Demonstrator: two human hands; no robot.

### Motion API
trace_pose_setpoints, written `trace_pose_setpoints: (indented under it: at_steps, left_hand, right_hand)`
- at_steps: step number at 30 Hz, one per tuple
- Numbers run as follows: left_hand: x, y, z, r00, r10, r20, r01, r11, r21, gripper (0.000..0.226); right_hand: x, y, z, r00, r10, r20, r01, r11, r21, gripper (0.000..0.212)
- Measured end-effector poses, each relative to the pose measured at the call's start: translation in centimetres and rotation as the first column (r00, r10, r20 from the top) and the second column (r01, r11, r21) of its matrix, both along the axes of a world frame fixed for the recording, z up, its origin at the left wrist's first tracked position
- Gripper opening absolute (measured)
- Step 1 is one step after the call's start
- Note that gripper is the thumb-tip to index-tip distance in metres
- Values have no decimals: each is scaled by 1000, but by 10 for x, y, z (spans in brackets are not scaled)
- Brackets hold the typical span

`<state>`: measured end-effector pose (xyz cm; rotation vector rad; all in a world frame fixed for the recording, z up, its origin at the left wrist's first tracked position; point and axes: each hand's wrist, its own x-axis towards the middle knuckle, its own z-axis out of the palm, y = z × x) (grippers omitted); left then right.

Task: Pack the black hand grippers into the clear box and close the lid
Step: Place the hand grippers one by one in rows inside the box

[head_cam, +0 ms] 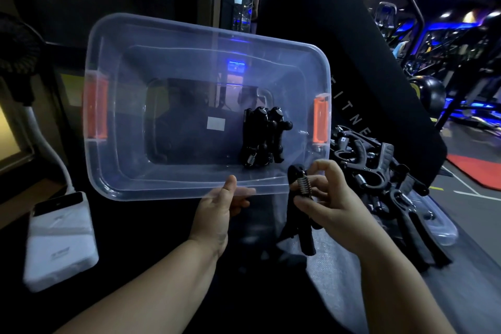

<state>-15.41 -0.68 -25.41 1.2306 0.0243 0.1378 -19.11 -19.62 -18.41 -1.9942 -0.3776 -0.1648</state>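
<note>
The clear box [113, 176] with orange side latches is tilted up toward me, its open top facing the camera. My left hand [219, 209] grips its near rim, thumb on top. A few black hand grippers [261, 138] lie together inside at the right end. My right hand [329, 200] pinches another black hand gripper [303, 214] by its spring, just below the box's near right corner, handles hanging down. A pile of several more hand grippers [379, 171] rests to the right on the clear lid [442, 230].
A white power bank [59, 241] with a cable lies at the left on the dark surface. A small fan [16, 54] stands at the far left. A dark padded bench back [352, 62] rises behind the box; gym machines stand at the right.
</note>
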Motion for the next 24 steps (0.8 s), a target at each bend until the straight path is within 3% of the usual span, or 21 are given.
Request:
trace_pose_setpoints:
  at_steps: [2,7,9,13,17,24]
  left_hand:
    - [0,0,0,1000,-1,-1,1,1000,-4,46]
    - [0,0,0,1000,-2,0,2,1000,-11,45]
    - [-1,0,0,1000,-5,5,5,1000,-9,44]
    - [0,0,1,1000,-1,6,1,1000,-10,42]
    - [0,0,0,1000,5,5,-5,1000,-3,42]
    - [1,0,0,1000,-8,-3,7,999,-32,41]
  right_hand:
    - [0,2,1,1000,13,-10,-13,1000,4,50]
    - [-2,2,2,999,-16,37,16,1000,4,37]
    - [-4,-1,2,1000,14,24,-14,1000,-5,53]
    - [-6,-3,1,999,24,32,-17,979,-202,92]
    - [-3,-2,0,989,2,148,49,938,-343,96]
    - [5,0,10,983,-60,173,68,997,-43,81]
